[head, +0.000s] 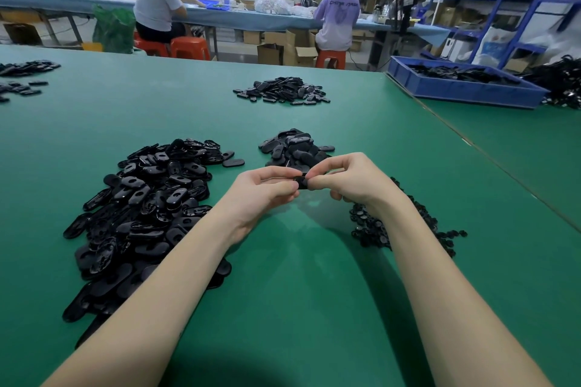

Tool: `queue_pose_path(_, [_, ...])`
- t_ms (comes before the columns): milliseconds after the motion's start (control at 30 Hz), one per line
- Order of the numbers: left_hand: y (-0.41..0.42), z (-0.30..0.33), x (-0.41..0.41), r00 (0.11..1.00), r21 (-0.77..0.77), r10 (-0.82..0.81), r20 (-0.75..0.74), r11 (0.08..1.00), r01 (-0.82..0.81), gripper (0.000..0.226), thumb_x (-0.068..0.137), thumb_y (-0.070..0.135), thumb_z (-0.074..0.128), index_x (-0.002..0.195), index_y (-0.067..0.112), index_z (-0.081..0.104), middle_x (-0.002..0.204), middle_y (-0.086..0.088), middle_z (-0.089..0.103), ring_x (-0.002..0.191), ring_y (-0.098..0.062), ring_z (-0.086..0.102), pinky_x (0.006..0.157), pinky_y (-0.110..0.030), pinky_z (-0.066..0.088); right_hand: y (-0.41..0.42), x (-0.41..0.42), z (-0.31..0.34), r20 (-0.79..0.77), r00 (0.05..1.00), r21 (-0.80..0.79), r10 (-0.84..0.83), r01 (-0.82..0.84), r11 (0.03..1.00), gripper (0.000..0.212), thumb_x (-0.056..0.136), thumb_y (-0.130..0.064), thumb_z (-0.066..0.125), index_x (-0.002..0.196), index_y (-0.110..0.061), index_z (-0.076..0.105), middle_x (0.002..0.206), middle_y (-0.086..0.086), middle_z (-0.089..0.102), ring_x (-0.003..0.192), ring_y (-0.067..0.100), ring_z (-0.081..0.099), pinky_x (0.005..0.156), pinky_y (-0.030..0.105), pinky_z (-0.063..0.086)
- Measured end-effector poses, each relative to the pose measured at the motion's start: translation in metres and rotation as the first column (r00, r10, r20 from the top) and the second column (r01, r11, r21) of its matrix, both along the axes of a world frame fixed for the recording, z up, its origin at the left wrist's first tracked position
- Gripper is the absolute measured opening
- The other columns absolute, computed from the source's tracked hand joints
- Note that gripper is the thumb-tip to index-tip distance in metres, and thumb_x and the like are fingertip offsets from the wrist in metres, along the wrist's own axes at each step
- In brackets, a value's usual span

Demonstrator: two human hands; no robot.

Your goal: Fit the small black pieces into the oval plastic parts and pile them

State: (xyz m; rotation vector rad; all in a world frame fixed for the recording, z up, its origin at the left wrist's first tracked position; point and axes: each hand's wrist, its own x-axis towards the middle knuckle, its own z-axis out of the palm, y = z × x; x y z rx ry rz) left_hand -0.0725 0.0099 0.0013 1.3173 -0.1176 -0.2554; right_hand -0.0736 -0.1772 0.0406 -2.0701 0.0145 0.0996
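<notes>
While pinched between left hand [267,187] and right hand [342,179] thumbs and curled fingers, oval part [301,181] sits mid-gap, long axis unclear, insert hidden; finished pile [294,148] just beyond.

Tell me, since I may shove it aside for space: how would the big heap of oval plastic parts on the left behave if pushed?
The heap of oval plastic parts would probably spread and slide rather than move as one: the pieces lie loose and overlapping. They look glossy and thin, so likely light and slippery on the smooth green table. Being flat, they seem unlikely to roll.
</notes>
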Motion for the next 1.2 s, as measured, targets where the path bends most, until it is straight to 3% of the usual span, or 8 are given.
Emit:
queue_pose_path(200, [-0.001,-0.001,0.000,0.999,0.072,0.033,0.030,0.997,-0.035,0.019,0.088,-0.002,0.069,0.100,0.010,0.076,0.087,-0.007,0.077,0.079,-0.012,0.070,0.079,-0.018,0.056,0.002,0.002,-0.004,0.000,1.000,-0.013,-0.017,0.017,1.000,0.008,0.077,-0.017,0.084,0.081,-0.020,0.078,0.058,-0.005,0.058,0.045,0.009,0.045,0.043,0.015,0.035])
queue_pose_path(333, [-0.003,-0.001,-0.001,0.997,0.105,0.064,0.032,0.992,-0.067,0.017,0.088,-0.002,0.069,0.096,0.011,0.077,0.086,-0.006,0.077,0.077,-0.011,0.069,0.076,-0.016,0.055,0.005,0.004,-0.005,0.020,0.999,-0.112,-0.029,0.031,0.993,0.015,0.074,-0.025,0.085,0.086,-0.024,0.076,0.064,-0.003,0.058,0.044,0.008,0.051,0.053,0.023,0.037])
queue_pose_path(433, [-0.004,0.000,-0.002,0.996,0.129,0.080,0.028,0.988,-0.083,0.017,0.088,-0.003,0.067,0.093,0.010,0.077,0.081,-0.005,0.076,0.071,-0.011,0.067,0.073,-0.015,0.055,0.006,0.004,-0.005,0.008,1.000,-0.167,-0.026,0.027,0.986,0.019,0.075,-0.030,0.086,0.089,-0.026,0.074,0.073,-0.004,0.069,0.044,0.005,0.056,0.055,0.025,0.038])
queue_pose_path(600, [-0.002,0.004,0.001,0.995,-0.003,0.046,-0.092,0.999,-0.047,0.018,0.092,-0.004,0.061,0.094,0.006,0.075,0.080,-0.007,0.073,0.069,-0.013,0.067,0.069,-0.016,0.055,-0.003,0.000,-0.003,-0.094,0.995,0.000,-0.021,0.021,1.000,0.031,0.072,-0.041,0.091,0.093,-0.023,0.078,0.081,-0.006,0.077,0.047,0.007,0.057,0.044,0.019,0.034])
queue_pose_path(700, [0.000,0.004,0.002,0.989,-0.076,-0.001,-0.145,0.997,-0.011,0.018,0.093,-0.004,0.059,0.099,0.005,0.074,0.085,-0.008,0.074,0.072,-0.012,0.069,0.071,-0.017,0.056,-0.005,-0.001,-0.006,-0.130,0.991,0.122,0.033,-0.018,0.992,0.026,0.074,-0.037,0.090,0.089,-0.019,0.080,0.082,-0.005,0.077,0.046,0.007,0.051,0.040,0.016,0.030])
queue_pose_path(933, [0.000,0.003,0.001,0.988,-0.045,0.015,-0.153,0.999,-0.022,0.020,0.087,-0.008,0.065,0.103,0.004,0.069,0.086,-0.011,0.071,0.069,-0.013,0.069,0.069,-0.017,0.056,-0.001,0.000,-0.008,-0.117,0.989,0.205,0.095,-0.070,0.976,0.010,0.080,-0.026,0.086,0.081,-0.020,0.079,0.082,0.000,0.075,0.046,0.009,0.049,0.041,0.015,0.031])
queue_pose_path(1200, [-0.005,0.003,-0.002,0.991,0.071,0.085,-0.105,0.994,-0.078,0.014,0.083,-0.002,0.075,0.092,0.007,0.070,0.078,-0.011,0.071,0.067,-0.015,0.066,0.070,-0.019,0.057,0.005,0.004,-0.010,-0.073,0.997,0.044,0.028,-0.025,0.999,0.004,0.076,-0.017,0.082,0.075,-0.018,0.078,0.063,-0.005,0.063,0.046,0.008,0.044,0.044,0.018,0.032])
